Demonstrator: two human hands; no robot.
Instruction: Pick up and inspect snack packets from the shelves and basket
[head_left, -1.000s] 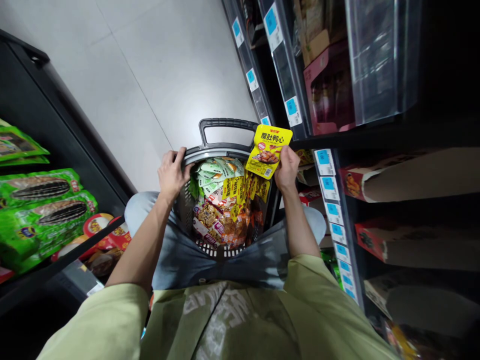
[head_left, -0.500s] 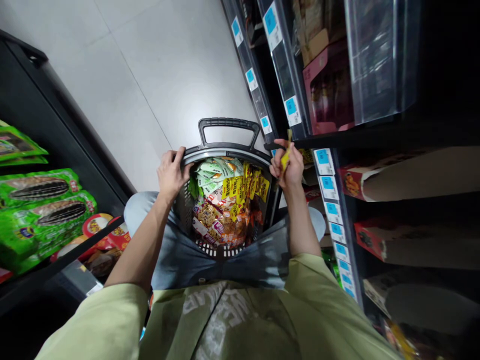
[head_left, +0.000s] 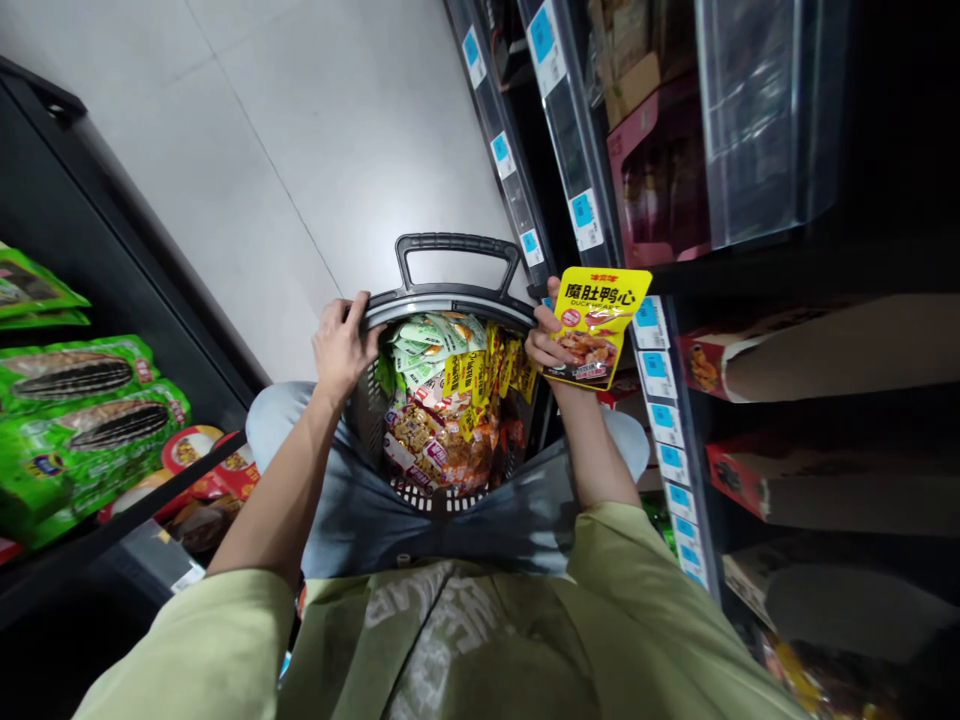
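My left hand (head_left: 343,343) grips the rim of a shopping basket (head_left: 442,296) at its left corner, fingers over the edge. The basket rests between my knees, its black handle (head_left: 457,243) upright at the far side. Inside lie green-white snack packets (head_left: 435,343), yellow packets (head_left: 480,380) and brown-and-purple snack bags (head_left: 420,430). My right hand (head_left: 549,338) holds a yellow duck heart snack packet (head_left: 598,325) just right of the basket, printed front facing up at me. The packet hides part of that hand; its fingers curl over the packet's left side.
Dark shelves with blue-and-white price tags (head_left: 656,372) run along my right, holding a pink box (head_left: 637,170) and several cardboard boxes (head_left: 825,350). Green snack bags (head_left: 97,410) lie on the shelf at my left. Grey tiled floor (head_left: 262,120) stretches ahead.
My right hand has turned the yellow packet from edge-on to flat, so its front now shows. The left hand stays on the basket rim, and the basket has barely shifted.
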